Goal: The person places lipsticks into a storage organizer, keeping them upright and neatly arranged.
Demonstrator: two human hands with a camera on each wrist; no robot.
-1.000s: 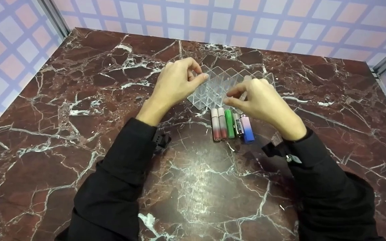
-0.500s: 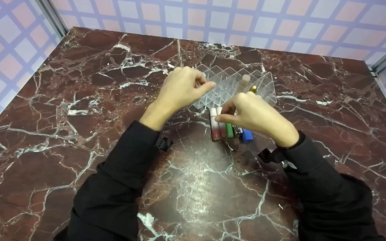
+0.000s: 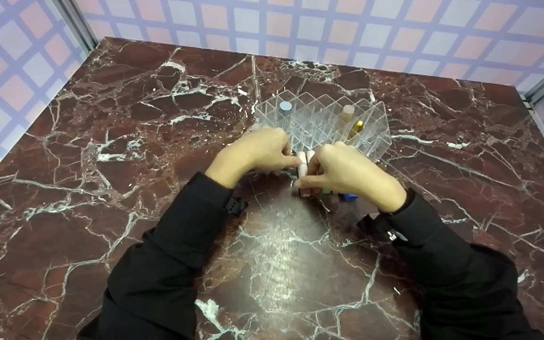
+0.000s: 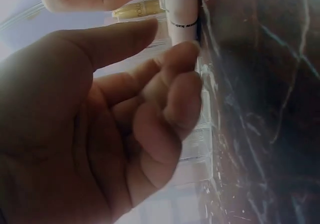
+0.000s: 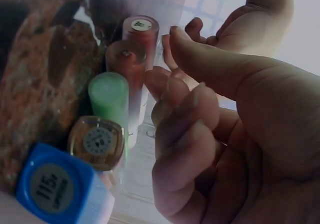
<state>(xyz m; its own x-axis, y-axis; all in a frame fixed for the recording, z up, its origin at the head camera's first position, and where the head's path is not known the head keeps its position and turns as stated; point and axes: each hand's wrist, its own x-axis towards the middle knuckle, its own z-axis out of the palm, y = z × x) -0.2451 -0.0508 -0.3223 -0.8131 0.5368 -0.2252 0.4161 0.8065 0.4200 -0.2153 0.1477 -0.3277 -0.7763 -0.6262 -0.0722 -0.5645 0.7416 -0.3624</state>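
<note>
My left hand reaches to the cap end of a white-to-red lip gloss tube. Its index fingertip lies at the tube in the left wrist view, thumb apart. Over the same row bends my right hand, thumb and index finger parted beside the two lip gloss tubes, pinching nothing. Side by side lie the second lip gloss tube, a green tube, a square gold-ended lipstick and a blue lipstick; in the head view my right hand mostly covers them.
Just behind the row stands a clear lipstick organizer with diamond compartments. In it are a tube with a pale blue top, a beige-capped tube and a gold tube. Patterned panels border the marble-look table.
My left hand has come down from the organizer's left side to the lip gloss tubes, uncovering the pale blue top. My right hand has moved from the organizer's front toward me and left, over the row.
</note>
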